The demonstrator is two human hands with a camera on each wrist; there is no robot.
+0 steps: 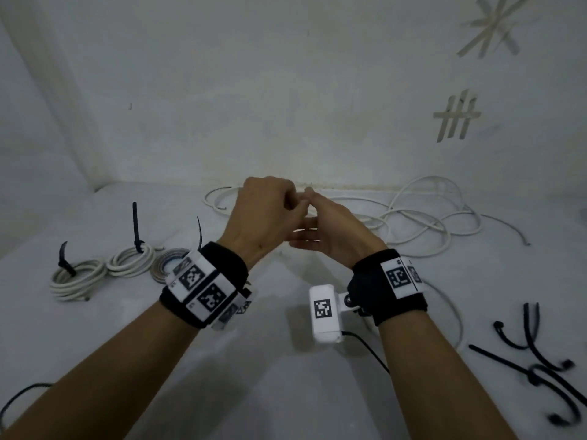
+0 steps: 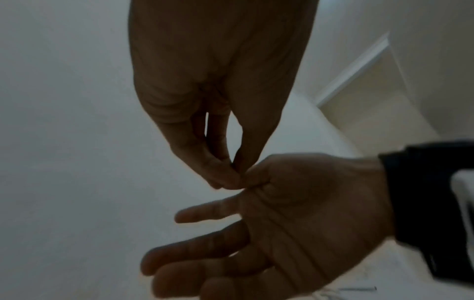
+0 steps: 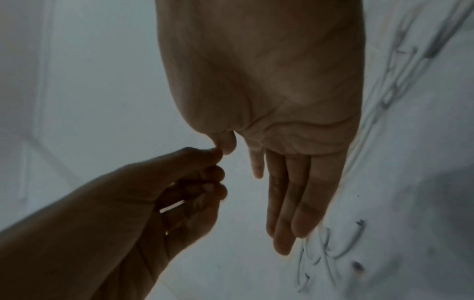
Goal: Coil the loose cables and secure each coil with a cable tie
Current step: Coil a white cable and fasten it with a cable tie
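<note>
Both hands hover above the white table (image 1: 270, 360). My left hand (image 1: 297, 206) has its fingers curled, and its thumb and forefinger pinch the tip of the right thumb (image 2: 256, 174); no cable or tie shows between them. My right hand (image 1: 305, 220) is held flat with straight fingers (image 3: 295, 192) and holds nothing. A loose white cable (image 1: 422, 217) lies tangled beyond the hands, on the right. Three coils sit at the left, each with a black tie: one (image 1: 76, 279), a second (image 1: 130, 260) and a third (image 1: 165, 265), partly hidden by my left wrist.
Several loose black cable ties (image 1: 540, 354) lie at the right front. Another white cable end (image 1: 219, 198) curls behind my left hand. A white cable (image 1: 451, 309) runs past my right wrist. The wall (image 1: 286, 106) stands close behind the table, with tape marks (image 1: 457, 115).
</note>
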